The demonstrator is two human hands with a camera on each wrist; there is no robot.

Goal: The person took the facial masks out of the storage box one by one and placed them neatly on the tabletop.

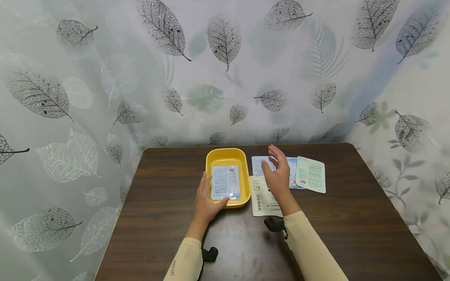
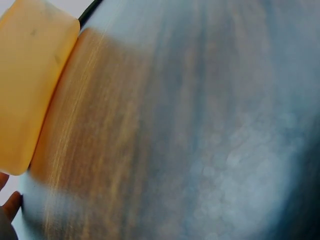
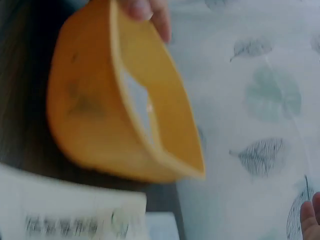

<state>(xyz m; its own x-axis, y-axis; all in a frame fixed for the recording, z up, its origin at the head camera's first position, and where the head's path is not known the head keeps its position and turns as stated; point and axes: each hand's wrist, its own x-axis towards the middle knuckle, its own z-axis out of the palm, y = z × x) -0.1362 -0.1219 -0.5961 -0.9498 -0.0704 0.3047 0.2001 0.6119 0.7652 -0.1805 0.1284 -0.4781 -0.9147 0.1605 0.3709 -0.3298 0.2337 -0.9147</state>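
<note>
A yellow plastic basin point(image 1: 245, 164) stands on the table with a pale blue printed sachet point(image 1: 225, 182) lying flat inside it. My left hand point(image 1: 206, 205) holds the basin at its near left corner, thumb over the front rim and fingers along the left side. Above the sachets to the right hovers my right hand point(image 1: 279, 177), fingers loosely extended, nothing held. Beneath it lie a cream sachet point(image 1: 261, 203) with green print and a blue one point(image 1: 257, 166), both partly hidden. A mint green sachet point(image 1: 311, 174) overlaps another blue sachet point(image 1: 292, 168).
The dark wood-grain table point(image 1: 165, 195) reaches back to a leaf-patterned curtain point(image 1: 218, 78), which also hangs along both sides. Black straps with camera mounts point(image 1: 210, 254) sit at the wrists. In the right wrist view the basin point(image 3: 90, 110) appears tilted by the camera angle.
</note>
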